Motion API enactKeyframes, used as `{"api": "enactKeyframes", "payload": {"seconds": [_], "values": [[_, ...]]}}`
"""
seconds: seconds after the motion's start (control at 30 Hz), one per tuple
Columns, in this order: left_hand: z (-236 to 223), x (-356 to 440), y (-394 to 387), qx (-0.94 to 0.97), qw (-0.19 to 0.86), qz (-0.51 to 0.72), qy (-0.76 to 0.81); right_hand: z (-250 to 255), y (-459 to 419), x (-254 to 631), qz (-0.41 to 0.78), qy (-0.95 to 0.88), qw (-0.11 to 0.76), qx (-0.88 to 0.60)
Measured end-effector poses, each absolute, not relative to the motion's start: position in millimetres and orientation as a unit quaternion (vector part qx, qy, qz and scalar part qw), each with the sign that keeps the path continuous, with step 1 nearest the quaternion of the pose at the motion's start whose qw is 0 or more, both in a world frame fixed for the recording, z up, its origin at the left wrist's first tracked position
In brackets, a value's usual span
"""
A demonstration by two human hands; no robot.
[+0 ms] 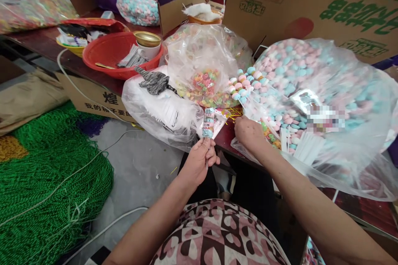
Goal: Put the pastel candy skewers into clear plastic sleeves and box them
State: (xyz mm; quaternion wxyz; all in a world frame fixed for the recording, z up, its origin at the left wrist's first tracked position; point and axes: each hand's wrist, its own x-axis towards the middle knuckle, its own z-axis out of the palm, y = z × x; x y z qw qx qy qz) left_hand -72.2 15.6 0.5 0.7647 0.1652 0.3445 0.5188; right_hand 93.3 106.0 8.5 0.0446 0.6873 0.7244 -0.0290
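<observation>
My left hand (199, 159) is closed on the stick of a small wrapped candy packet (209, 122), holding it upright at the table's front edge. My right hand (248, 131) reaches with curled fingers into the open mouth of a big clear plastic bag (326, 91) full of pink, blue and white candies; its fingertips are hidden among the candies and white sticks (306, 149). A smaller clear bag of bright ring-shaped candies (207, 83) lies just behind the packet.
A red plastic bowl (108, 51) holds a cup with a gold lid (147, 39). A white bag with a grey cloth (155, 82) hangs over the table edge. Cardboard boxes (311, 0) stand behind. Green netting (46, 182) and cables cover the floor at left.
</observation>
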Motion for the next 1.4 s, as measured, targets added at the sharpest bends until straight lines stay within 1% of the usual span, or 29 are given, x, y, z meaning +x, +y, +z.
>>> {"api": "enactKeyframes", "payload": {"seconds": [0.13, 0.33, 0.47, 0.53, 0.87, 1.07, 1.2, 1.4], "values": [[1, -75, 18, 0.165, 0.764, 0.523, 0.341, 8, 110, 100, -0.043, 0.704, 0.017, 0.709], [1, -78, 20, 0.162, 0.764, 0.528, 0.333, 13, 107, 120, -0.106, 0.684, -0.078, 0.717], [0, -76, 20, 0.163, 0.766, 0.526, 0.333, 10, 102, 128, -0.206, 0.638, -0.224, 0.707], [0, -74, 20, 0.167, 0.766, 0.523, 0.334, 7, 100, 129, -0.250, 0.616, -0.277, 0.694], [-4, -70, 21, 0.172, 0.760, 0.523, 0.346, 5, 93, 121, -0.253, 0.570, -0.349, 0.699], [-6, -67, 23, 0.171, 0.760, 0.519, 0.352, 11, 95, 128, -0.171, 0.561, -0.405, 0.701], [-3, -63, 26, 0.181, 0.761, 0.518, 0.347, 16, 97, 127, -0.225, 0.533, -0.454, 0.677], [-2, -58, 34, 0.194, 0.758, 0.517, 0.347, 13, 101, 124, -0.293, 0.518, -0.450, 0.666]]}}
